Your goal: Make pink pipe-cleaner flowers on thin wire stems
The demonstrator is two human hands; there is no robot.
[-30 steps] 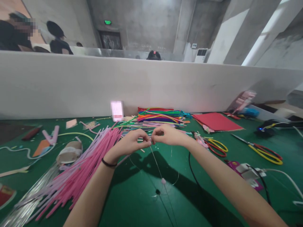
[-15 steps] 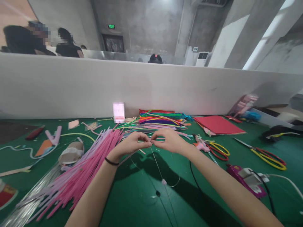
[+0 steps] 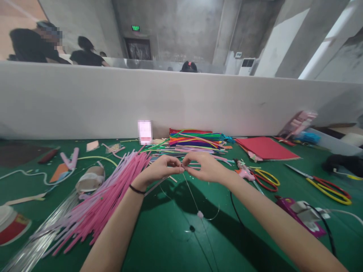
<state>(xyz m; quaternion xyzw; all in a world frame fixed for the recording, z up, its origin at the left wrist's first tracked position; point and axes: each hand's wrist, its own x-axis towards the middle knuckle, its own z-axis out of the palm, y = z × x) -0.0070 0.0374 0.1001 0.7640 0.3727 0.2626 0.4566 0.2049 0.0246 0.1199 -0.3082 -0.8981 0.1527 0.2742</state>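
Fingertips meeting, the left hand (image 3: 162, 168) and right hand (image 3: 206, 168) still pinched a thin thread (image 3: 190, 189), scarcely shifted, the work holding steady as its pale lump (image 3: 200, 214) hung above the green desk (image 3: 153, 241).

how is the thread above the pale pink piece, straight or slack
Straight: the thread runs unbent from where the left hand and right hand meet to the pale pink piece.

On my feed, a thin, dark, cord-like band (image 3: 137, 190) rings the left wrist (image 3: 142, 183). I see the left hand (image 3: 163, 167) and right hand (image 3: 202, 166) bare, and both forearms (image 3: 278, 217) bare to the view's edge.
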